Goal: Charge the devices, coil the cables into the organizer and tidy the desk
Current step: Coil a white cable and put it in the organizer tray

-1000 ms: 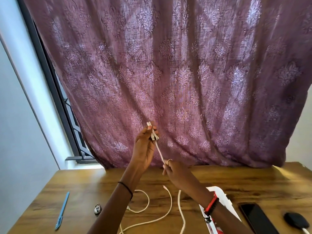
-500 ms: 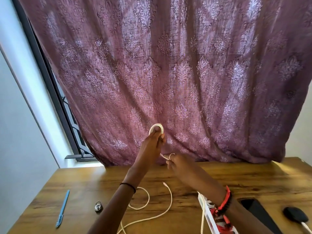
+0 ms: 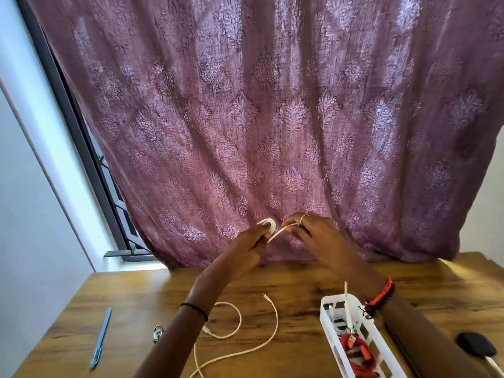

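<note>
Purple curtain [image 3: 272, 118] behind small loop of white cable [image 3: 281, 231]

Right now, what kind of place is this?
Probably a bedroom or study at home: a wooden desk stands by a window with a purple curtain, and a white organizer holds a red cable.

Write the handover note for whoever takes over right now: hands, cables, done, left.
Left hand pinches a small coil of white cable; right hand holds its strand, above the desk.
Second white cable lies loose on the desk; red cable is in the organizer.
Done: red cable stowed. Left: finish this coil, coil the second, stow both, clear pen and padlock.
</note>
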